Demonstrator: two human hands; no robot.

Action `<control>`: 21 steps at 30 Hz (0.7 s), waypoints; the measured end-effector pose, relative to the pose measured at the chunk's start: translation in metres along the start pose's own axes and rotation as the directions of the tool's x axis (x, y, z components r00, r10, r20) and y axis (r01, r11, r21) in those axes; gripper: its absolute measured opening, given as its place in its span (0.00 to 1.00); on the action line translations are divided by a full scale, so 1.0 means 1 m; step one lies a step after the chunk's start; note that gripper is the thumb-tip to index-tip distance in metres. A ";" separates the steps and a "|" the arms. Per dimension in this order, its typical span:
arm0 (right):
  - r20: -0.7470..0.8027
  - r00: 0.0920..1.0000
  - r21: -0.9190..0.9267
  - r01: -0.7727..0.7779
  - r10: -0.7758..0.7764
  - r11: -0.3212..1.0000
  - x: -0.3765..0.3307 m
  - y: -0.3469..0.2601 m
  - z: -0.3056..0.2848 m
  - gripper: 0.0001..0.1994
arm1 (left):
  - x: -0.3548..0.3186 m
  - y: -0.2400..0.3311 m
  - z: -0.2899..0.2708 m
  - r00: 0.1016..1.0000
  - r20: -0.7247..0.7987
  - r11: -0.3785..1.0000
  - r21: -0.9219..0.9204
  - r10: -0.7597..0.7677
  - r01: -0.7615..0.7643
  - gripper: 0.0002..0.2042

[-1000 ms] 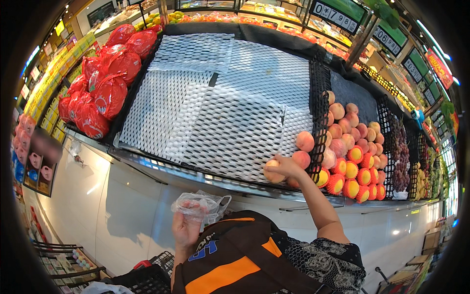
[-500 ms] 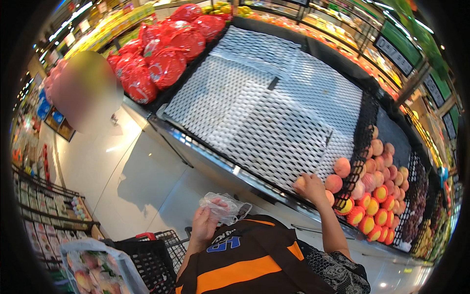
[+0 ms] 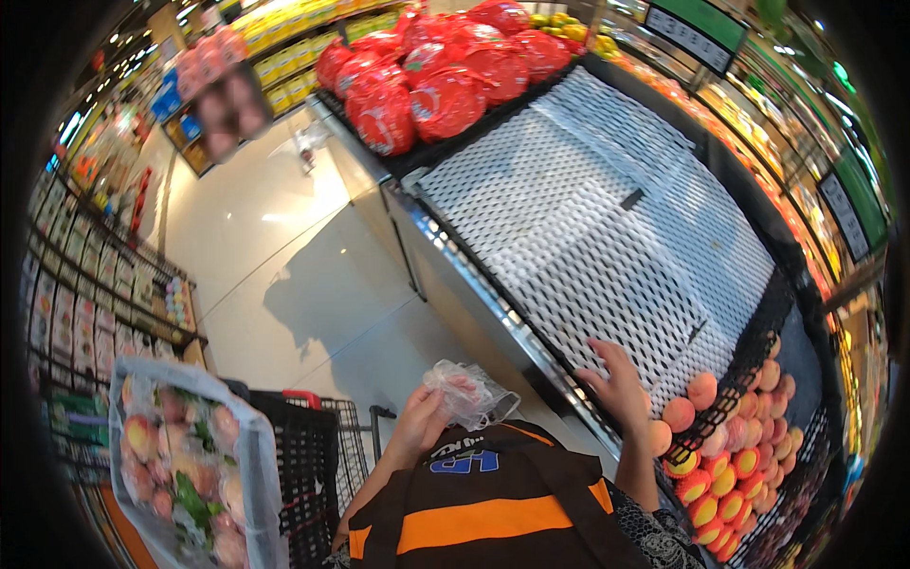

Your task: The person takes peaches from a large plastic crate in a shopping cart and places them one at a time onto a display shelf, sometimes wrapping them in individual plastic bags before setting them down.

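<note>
My left hand (image 3: 419, 419) is closed on a crumpled clear plastic bag (image 3: 474, 394), held in front of my body; something pinkish shows through it, too unclear to name. My right hand (image 3: 618, 389) is open, thumb and fingers apart, above the near edge of the display stand lined with white foam netting (image 3: 588, 275). Nothing shows between its fingers. Just right of it lie a few loose peaches (image 3: 679, 414), partly hidden by the hand and wrist. A black mesh strip divides them from a heap of peaches (image 3: 758, 408), with several in red foam sleeves (image 3: 725, 481).
Red plastic packages (image 3: 445, 76) are piled at the stand's far left. At lower left, a shopping cart (image 3: 327, 446) stands beside a white-lined crate of fruit (image 3: 256, 474). The stand's metal edge (image 3: 474, 275) runs diagonally beside the tiled floor (image 3: 313, 275). Dark grapes lie at right.
The right hand has let go of a peach and opened, lifting slightly off the netting. The view has turned, so the stand appears farther right. The left hand still holds the bag.
</note>
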State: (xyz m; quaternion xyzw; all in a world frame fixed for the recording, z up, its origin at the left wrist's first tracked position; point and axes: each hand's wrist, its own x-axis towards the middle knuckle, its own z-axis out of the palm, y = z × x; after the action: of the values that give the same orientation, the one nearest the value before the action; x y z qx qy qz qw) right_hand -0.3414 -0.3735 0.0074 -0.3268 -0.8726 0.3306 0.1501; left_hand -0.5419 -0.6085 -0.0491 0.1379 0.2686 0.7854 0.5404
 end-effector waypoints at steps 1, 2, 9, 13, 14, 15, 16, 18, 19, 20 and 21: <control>0.122 0.991 0.147 0.028 -0.047 0.989 0.012 -0.023 0.011 0.31 | -0.003 0.001 -0.001 1.000 -0.002 1.000 -0.010 0.019 -0.019 0.17; 0.229 0.955 0.317 0.110 -0.189 0.942 0.023 -0.042 0.030 0.34 | -0.006 0.001 -0.003 0.999 -0.003 0.999 -0.019 0.041 -0.041 0.17; 0.499 0.673 0.543 0.247 -0.546 0.802 0.043 -0.122 0.121 0.23 | -0.050 0.014 -0.003 0.954 -0.221 0.962 0.227 0.204 -0.153 0.14; 0.649 0.527 0.557 0.161 -0.548 0.815 0.049 -0.121 0.142 0.15 | -0.101 0.000 -0.023 0.838 -0.451 0.699 0.705 0.306 0.124 0.10; 0.668 0.498 0.539 0.188 -0.553 0.821 0.045 -0.124 0.148 0.14 | -0.119 -0.004 -0.027 0.795 -0.497 0.571 0.784 0.348 0.241 0.10; 0.680 0.477 0.522 0.217 -0.556 0.825 0.042 -0.127 0.153 0.14 | -0.137 -0.006 -0.028 0.753 -0.534 0.428 0.826 0.385 0.368 0.10; 0.686 0.465 0.506 0.246 -0.559 0.827 0.040 -0.128 0.158 0.13 | -0.161 -0.016 -0.026 0.664 -0.556 0.394 0.829 0.500 0.398 0.10; 0.662 0.495 0.554 0.182 -0.562 0.812 0.043 -0.118 0.171 0.13 | -0.210 -0.020 -0.002 0.593 -0.599 0.301 0.794 0.538 0.528 0.13; 0.650 0.516 0.574 0.147 -0.558 0.806 0.046 -0.116 0.178 0.13 | -0.236 -0.026 0.011 0.507 -0.732 0.238 0.649 0.455 0.723 0.12; 0.658 0.533 0.588 0.078 -0.532 0.805 0.050 -0.122 0.179 0.12 | -0.262 -0.026 0.032 0.474 -0.777 0.176 0.579 0.415 0.796 0.10; 0.666 0.554 0.597 0.006 -0.500 0.802 0.053 -0.128 0.176 0.12 | -0.283 -0.023 0.054 0.403 -0.797 0.127 0.504 0.451 0.855 0.09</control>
State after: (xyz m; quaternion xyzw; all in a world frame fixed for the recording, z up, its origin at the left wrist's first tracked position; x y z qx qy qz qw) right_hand -0.5252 -0.4948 -0.0328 0.0476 -0.7560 0.6408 -0.1249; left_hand -0.3893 -0.8491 0.0027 -0.0353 0.9485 0.2300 0.2149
